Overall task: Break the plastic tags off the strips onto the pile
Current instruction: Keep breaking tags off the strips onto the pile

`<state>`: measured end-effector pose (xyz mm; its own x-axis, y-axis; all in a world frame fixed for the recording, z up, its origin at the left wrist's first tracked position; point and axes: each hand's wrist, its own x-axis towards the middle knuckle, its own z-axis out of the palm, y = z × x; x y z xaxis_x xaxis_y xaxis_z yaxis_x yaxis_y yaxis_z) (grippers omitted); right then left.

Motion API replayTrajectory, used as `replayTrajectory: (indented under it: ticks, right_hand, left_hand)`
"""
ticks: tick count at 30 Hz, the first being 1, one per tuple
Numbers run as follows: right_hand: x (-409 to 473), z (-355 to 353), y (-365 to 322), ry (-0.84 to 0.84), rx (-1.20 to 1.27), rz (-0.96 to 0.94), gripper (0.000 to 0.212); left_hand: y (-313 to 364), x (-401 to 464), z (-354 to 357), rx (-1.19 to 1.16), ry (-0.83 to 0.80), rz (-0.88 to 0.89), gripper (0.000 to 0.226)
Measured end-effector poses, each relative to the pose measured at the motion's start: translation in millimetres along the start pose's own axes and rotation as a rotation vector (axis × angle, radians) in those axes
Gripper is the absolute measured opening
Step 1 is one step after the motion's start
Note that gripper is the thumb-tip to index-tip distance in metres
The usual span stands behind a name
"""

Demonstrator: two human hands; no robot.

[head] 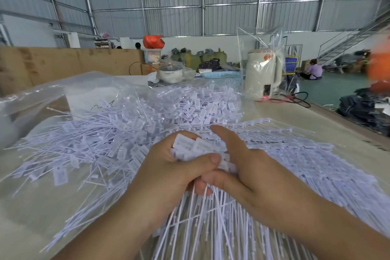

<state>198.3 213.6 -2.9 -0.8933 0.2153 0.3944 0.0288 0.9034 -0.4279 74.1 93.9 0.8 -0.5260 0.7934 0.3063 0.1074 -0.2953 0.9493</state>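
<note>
A bunch of white plastic tags [191, 146] sits between my two hands at the centre of the view, their thin tails [202, 221] fanning down toward me. My left hand [166, 173] grips the bunch, thumb curled across its front. My right hand [249, 175] wraps the bunch from the right, fingers over the tag heads. A wide pile of loose tags [101, 141] spreads over the table to the left and behind. Unbroken strips of tags [316, 167] lie in rows to the right.
A clear plastic bag [33, 99] lies open at the left. Behind the pile stand a cream kettle [263, 74] inside a clear bag, a blue basket [223, 76] and a small pot [171, 73]. The table's right edge [346, 120] drops to the floor.
</note>
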Motion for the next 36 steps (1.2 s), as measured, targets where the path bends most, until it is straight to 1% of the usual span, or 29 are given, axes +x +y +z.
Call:
replayTrajectory:
  ticks: [1, 3, 4, 6, 9, 10, 14, 16, 18, 20, 23, 29, 30, 32, 33, 34, 36]
  right_hand:
    - [0.1, -1.6, 1.4, -0.011, 0.037, -0.01, 0.063]
    - [-0.4, -5.7, 4.7, -0.001, 0.128, -0.027, 0.034]
    - [-1.0, -8.1, 5.3, 0.015, 0.148, -0.022, 0.027]
    - [-2.6, -11.7, 5.4, 0.065, 0.148, 0.0, 0.021]
    - [-3.4, -14.4, 7.2, 0.137, 0.055, -0.015, 0.029]
    - [-3.5, -14.6, 7.8, 0.147, 0.061, -0.014, 0.03]
    - [-5.1, -12.0, 7.7, 0.173, 0.072, 0.01, 0.022]
    - [-4.9, -9.1, 5.4, 0.232, 0.057, 0.017, 0.019]
    - [-3.4, -4.5, 1.8, 0.308, 0.047, 0.022, 0.023]
    - [-1.5, 1.1, -2.4, 0.395, 0.07, 0.028, 0.027]
    - [1.4, 6.5, -7.8, 0.506, 0.155, 0.038, 0.03]
    - [0.6, 13.5, -15.8, 0.565, 0.231, 0.02, 0.024]
    - [0.1, 12.4, -15.4, 0.601, 0.249, 0.029, 0.023]
    - [-0.1, 5.9, -10.4, 0.689, 0.279, 0.054, 0.024]
    - [-0.2, 2.1, -7.3, 0.701, 0.295, 0.05, 0.026]
    - [-0.7, -0.9, -4.4, 0.676, 0.32, 0.04, 0.027]
    - [-2.5, -2.5, 0.0, 0.525, 0.384, -0.002, 0.025]
  left_hand:
    - [-0.9, 0.7, -1.1, 0.002, 0.02, 0.016, 0.019]
    - [-1.9, 2.5, -2.9, -0.02, 0.063, 0.037, 0.019]
    - [-1.7, 3.4, -3.4, -0.041, 0.08, 0.036, 0.02]
    - [-0.3, 4.9, -4.6, -0.078, 0.104, 0.03, 0.02]
    - [2.6, 5.5, -5.4, -0.109, 0.12, 0.047, 0.019]
    - [3.2, 5.1, -5.4, -0.104, 0.12, 0.053, 0.018]
    - [4.4, 4.0, -1.3, -0.157, 0.137, 0.03, 0.016]
    - [5.0, 4.2, 1.6, -0.225, 0.17, 0.008, 0.019]
    - [5.8, 4.5, 4.9, -0.282, 0.205, -0.01, 0.021]
    - [5.2, 4.4, 9.1, -0.337, 0.243, -0.048, 0.021]
    - [2.5, 4.5, 13.8, -0.424, 0.277, -0.123, 0.011]
    - [1.8, 2.3, 15.1, -0.52, 0.288, -0.179, 0.008]
    - [2.3, 4.1, 10.0, -0.547, 0.282, -0.194, 0.013]
    - [2.8, 9.8, -7.8, -0.58, 0.334, -0.212, 0.031]
    - [3.0, 12.3, -16.2, -0.564, 0.366, -0.203, 0.035]
    - [3.4, 13.9, -21.3, -0.527, 0.367, -0.183, 0.037]
    - [4.9, 14.3, -19.0, -0.415, 0.29, -0.135, 0.036]
